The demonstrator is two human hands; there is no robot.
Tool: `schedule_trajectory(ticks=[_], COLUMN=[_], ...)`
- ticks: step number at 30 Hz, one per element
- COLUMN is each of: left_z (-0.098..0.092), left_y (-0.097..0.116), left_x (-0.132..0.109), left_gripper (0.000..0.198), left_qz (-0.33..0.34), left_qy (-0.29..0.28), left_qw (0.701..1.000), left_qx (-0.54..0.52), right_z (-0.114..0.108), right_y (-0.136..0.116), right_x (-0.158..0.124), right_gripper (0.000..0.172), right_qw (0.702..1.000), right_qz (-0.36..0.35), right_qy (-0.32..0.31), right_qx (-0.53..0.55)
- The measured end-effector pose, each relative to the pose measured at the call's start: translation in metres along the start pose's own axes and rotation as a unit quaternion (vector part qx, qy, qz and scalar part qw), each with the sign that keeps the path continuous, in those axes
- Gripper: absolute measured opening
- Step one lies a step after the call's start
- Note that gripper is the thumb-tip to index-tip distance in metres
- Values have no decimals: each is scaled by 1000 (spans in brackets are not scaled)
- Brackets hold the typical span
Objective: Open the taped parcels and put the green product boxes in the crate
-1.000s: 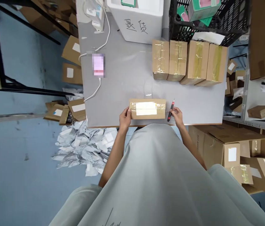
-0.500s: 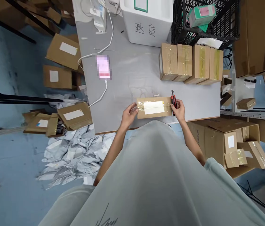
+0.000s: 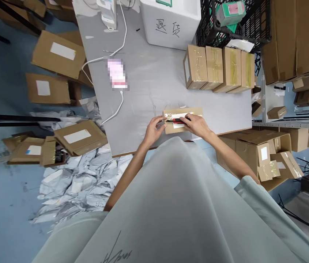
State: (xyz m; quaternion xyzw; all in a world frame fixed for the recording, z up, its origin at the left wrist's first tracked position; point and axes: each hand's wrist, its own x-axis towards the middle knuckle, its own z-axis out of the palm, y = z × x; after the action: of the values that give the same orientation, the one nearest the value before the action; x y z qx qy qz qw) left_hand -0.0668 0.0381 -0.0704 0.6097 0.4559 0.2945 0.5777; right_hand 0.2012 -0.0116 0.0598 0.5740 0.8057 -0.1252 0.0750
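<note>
A small taped cardboard box point(image 3: 170, 129) with a white label lies at the near edge of the grey table. Over its top, my right hand point(image 3: 197, 125) grips a red and black utility knife point(image 3: 178, 120), which points left along the tape. My left hand point(image 3: 154, 130) holds the box's left end, fingers on its top edge and thumb near the knife's tip. Part of the label is hidden under the knife and my right hand.
Several taped boxes point(image 3: 217, 69) stand in a row at the back right. Behind are a white foam bin point(image 3: 170, 31) and a black crate point(image 3: 210, 38). A phone point(image 3: 117, 74) on a white cable lies left. Opened cartons and grey mailers point(image 3: 80, 182) fill the floor at left.
My right hand has moved left from the box's right end to over its top, turning the knife from upright to lengthwise. My left hand stays at the left end.
</note>
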Motion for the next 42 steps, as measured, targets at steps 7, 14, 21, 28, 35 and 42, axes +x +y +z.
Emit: schedule_trajectory(ticks=[7,14,21,28,35,42], left_z=[3,4,5,9,12,12], left_y=[-2,-5,-5,-5,0,0], left_x=[0,1,2,1,-4,-6], left_gripper=[43,43,42,47,48,48], left_qz=[-15,-11,-9,-27,-42,-52], left_qy=[3,10,14,21,36,60], left_qw=[1000,1000,1000,999,998,997], left_qx=[-22,-22,-20,-33,-16,11], right_z=[-1,2,3,-1,-11,-10], right_y=[1,4,-2,-25,-24,3], right_x=[13,17,18,18,26,15], right_gripper=[45,45,44,43,42,36], right_qw=[998,997,996,992,984,986], right_qz=[-32,-35,-68,-110,-157,-156], right_qy=[-13,-25,-9,-9,-7,-10], right_qx=[-51,-63,-57,-55,-86,-65])
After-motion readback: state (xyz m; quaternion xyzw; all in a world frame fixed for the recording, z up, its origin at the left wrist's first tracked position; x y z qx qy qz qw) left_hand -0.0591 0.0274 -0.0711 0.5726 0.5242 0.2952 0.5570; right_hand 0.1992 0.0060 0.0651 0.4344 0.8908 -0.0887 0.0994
